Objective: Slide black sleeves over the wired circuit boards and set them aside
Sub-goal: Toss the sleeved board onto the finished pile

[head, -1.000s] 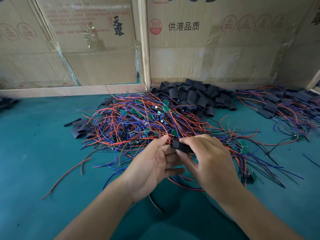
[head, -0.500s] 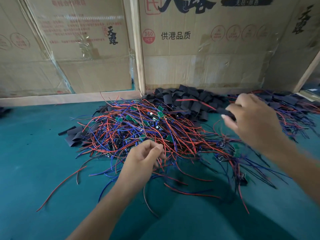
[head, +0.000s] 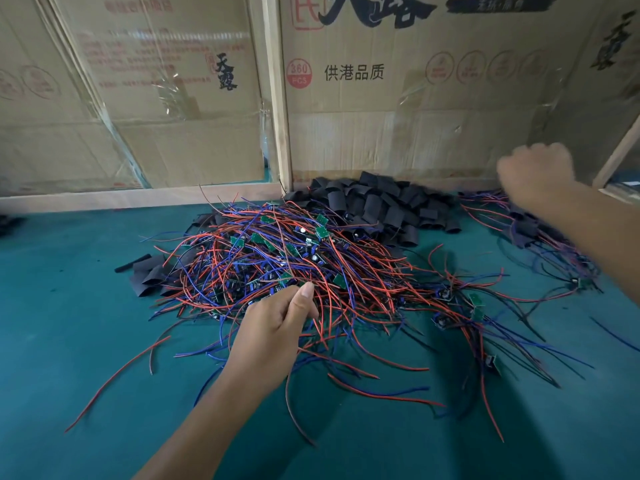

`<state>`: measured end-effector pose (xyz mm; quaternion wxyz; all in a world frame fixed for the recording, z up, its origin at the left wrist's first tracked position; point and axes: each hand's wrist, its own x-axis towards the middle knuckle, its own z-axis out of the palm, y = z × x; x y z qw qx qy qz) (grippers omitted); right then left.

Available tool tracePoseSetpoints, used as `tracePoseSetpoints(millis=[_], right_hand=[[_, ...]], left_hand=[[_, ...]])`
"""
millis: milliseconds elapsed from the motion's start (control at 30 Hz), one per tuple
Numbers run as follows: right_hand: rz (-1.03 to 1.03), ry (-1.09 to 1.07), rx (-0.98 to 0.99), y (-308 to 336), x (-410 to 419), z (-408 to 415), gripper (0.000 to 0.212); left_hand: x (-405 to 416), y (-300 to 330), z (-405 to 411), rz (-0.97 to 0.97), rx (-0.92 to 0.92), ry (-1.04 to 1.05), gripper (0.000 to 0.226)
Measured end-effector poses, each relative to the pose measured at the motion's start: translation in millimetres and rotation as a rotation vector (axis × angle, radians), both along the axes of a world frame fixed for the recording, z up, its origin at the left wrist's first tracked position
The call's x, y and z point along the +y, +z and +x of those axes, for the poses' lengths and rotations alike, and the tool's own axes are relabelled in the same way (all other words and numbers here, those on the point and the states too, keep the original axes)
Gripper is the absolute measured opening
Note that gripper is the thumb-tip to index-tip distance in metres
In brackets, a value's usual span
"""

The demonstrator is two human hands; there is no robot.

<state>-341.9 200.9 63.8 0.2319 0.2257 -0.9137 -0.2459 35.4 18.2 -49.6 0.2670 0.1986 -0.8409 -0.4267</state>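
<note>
Far left: cardboard panel (head: 131,98) behind clear tape, faded red print, unreadable except black characters 天露. A wooden post (head: 277,98) divides it from the next carton.

Left of centre on the green table (head: 69,341): a few flat black sleeves (head: 149,275) at the edge of the tangle.

Centre: heap of wired circuit boards (head: 294,258), red and blue leads, small green boards showing on top. Left hand (head: 273,327) sits at the near edge of the heap, thumb and forefinger pressed together among the wires; whether they actually grip a lead cannot be told.

Behind the heap, against the wall: main pile of black sleeves (head: 377,206).

Carton (head: 415,98) above it reads 供港品质, a red circle stamp "360 PCS", large black brush characters cut off at the top, faint red round icons.

Right: right hand (head: 536,174) raised above the table, blurred, fingers curled; contents cannot be told. Below its forearm lies a sleeved pile (head: 533,230), wires trailing.
</note>
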Motion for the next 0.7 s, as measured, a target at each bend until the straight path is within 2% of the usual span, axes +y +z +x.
tracePoseSetpoints(millis=[167, 367, 467, 533, 633, 700], right_hand=[[-0.001, 0.193, -0.087, -32.9, -36.0, 16.3, 0.023], [-0.329, 0.302, -0.583, -57.4, -78.2, 39.7, 0.029], [-0.313, 0.233, -0.709, -72.1, -90.8, 48.7, 0.044], [-0.345, 0.194, -0.731, -77.7, -91.9, 50.3, 0.046], [-0.469, 0.187, -0.636, -79.6, -88.8, 49.7, 0.022], [-0.515, 0.135, -0.668, -79.0, -87.4, 53.7, 0.03]], left_hand=[[-2.5, -1.2, 1.4, -0.063, 0.002, 0.033, 0.054], [-1.7, -0.7, 3.4, -0.115, -0.007, 0.035, 0.046], [-2.0, -0.5, 3.3, -0.134, -0.003, 0.039, 0.049], [-1.7, 0.7, 3.0, -0.158, 0.007, 0.045, 0.052], [-1.6, 1.2, 2.6, -0.186, 0.014, 0.048, 0.057], [-1.9, 1.1, 2.6, -0.209, 0.013, 0.051, 0.062]])
